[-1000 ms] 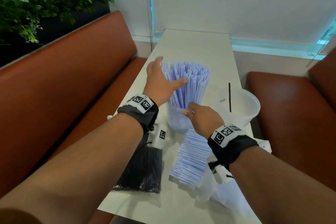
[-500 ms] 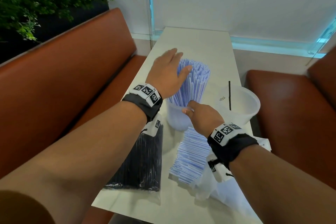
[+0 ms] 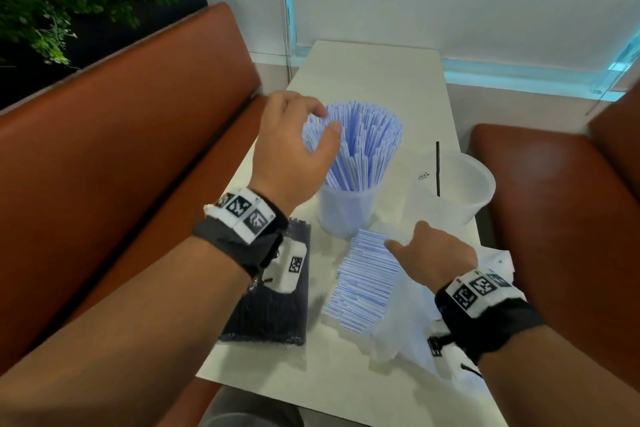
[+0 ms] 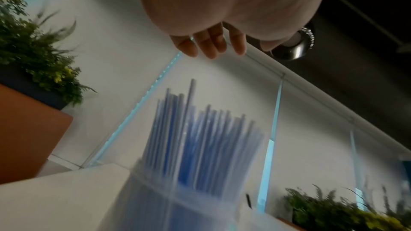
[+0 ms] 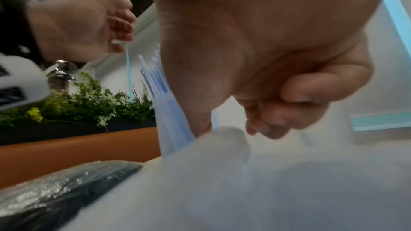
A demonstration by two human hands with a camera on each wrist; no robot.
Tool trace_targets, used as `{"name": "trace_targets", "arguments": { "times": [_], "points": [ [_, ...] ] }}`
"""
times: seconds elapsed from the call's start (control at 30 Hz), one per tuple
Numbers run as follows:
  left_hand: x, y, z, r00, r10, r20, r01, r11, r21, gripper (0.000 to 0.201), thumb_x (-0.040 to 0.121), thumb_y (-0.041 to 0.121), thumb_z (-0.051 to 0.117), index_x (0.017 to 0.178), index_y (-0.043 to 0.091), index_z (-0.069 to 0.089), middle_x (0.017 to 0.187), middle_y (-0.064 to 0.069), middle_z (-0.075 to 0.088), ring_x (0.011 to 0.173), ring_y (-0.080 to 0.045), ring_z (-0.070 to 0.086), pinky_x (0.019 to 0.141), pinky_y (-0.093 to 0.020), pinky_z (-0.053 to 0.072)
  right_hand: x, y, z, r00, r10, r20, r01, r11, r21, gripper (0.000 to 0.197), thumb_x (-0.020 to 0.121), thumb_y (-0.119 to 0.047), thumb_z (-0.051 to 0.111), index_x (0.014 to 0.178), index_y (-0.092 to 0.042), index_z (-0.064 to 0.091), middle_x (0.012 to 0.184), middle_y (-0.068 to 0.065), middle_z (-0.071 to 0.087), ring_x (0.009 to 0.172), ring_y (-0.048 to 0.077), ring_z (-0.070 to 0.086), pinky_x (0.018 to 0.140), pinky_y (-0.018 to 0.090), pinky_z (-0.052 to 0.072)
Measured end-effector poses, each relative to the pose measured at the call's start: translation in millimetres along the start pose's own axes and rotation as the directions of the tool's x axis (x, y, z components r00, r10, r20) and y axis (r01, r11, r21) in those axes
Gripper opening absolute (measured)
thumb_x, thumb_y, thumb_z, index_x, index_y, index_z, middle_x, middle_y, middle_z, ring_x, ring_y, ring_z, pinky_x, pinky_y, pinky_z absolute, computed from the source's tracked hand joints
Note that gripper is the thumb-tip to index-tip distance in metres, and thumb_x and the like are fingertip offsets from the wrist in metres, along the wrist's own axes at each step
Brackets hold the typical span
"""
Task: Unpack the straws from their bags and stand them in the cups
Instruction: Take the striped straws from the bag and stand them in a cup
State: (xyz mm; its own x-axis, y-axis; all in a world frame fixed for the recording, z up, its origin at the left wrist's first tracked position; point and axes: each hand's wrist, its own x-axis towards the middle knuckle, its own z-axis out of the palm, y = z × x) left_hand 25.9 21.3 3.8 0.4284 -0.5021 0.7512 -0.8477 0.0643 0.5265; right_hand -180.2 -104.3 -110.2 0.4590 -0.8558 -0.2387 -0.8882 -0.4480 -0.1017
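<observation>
Left hand (image 3: 294,146) raised over the blue straws (image 3: 360,146) standing in the near cup (image 3: 346,215), fingers loosely curled above the tips, holding nothing. Right hand (image 3: 433,253) low beside that cup, palm down over the loose pile of blue straws (image 3: 363,284) on the table (image 3: 367,73), fingers curled in; whether gripping any, cannot tell. Second cup (image 3: 453,187) to the right with one black straw (image 3: 437,166). Bag of black straws (image 3: 273,315) flat under the left wrist.
</observation>
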Motion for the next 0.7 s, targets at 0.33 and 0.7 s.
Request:
{"name": "trace_targets", "arguments": {
  "times": [0.33,0.7],
  "points": [
    [-118,11,70,0.419,-0.128,0.899,-0.109,0.976,0.190,0.035,0.099,0.041,0.054,0.127,0.022,0.062,0.123,0.001,0.057,0.111,-0.019,0.055,0.088,-0.039,0.049,-9,1,3,0.995,-0.037,0.091,0.031,0.997,0.066,0.014,0.091,-0.034,0.047,0.080,-0.025,0.046,0.080,-0.005,0.049,0.079,0.022,0.053,0.068,0.032,0.037],
    [-129,25,113,0.218,-0.202,0.955,-0.278,0.925,0.259,0.039,0.086,0.004,0.063,0.124,0.002,0.053,0.128,-0.013,0.051,0.107,-0.029,0.052,0.081,-0.036,0.046,-28,-1,-18,0.993,-0.081,0.084,0.072,0.992,0.105,0.016,0.100,-0.028,0.042,0.089,-0.020,0.051,0.102,0.002,0.061,0.092,0.025,0.057,0.078,0.032,0.041]
  ]
}}
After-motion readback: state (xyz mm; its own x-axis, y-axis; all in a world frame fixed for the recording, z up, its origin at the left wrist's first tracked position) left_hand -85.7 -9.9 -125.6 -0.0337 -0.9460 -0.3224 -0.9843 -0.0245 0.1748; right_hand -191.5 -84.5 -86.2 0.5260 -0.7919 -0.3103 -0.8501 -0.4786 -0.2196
